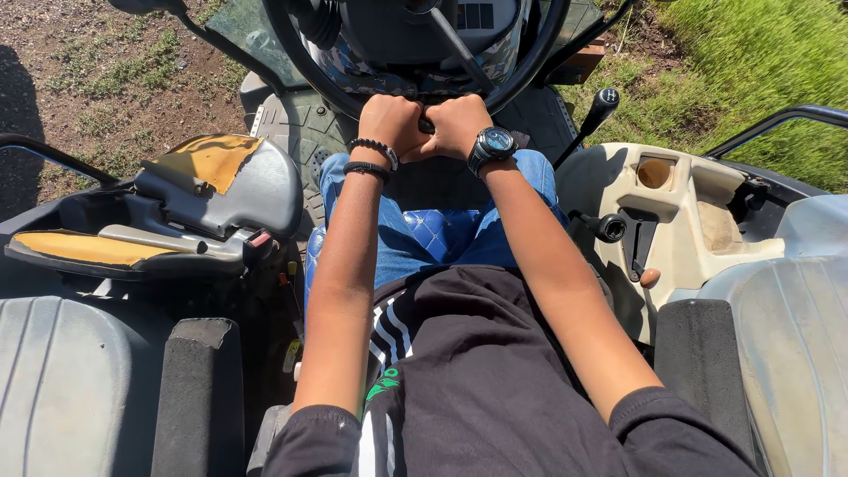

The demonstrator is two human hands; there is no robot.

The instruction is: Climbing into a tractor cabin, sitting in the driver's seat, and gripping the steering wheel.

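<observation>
Matt black steering wheel point(521, 75), worn beige plastic console point(685, 230), glossy knob point(609, 95).

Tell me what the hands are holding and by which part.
Both the left hand and right hand grip the black steering wheel at the bottom of its rim, side by side.

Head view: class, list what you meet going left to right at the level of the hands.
Folded side seat → left hand → right hand → watch → black lever knob → beige console.

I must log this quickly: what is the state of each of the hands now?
Left hand: closed on the bottom of the steering wheel.
Right hand: closed on the same wheel rim, beside the left.
</observation>
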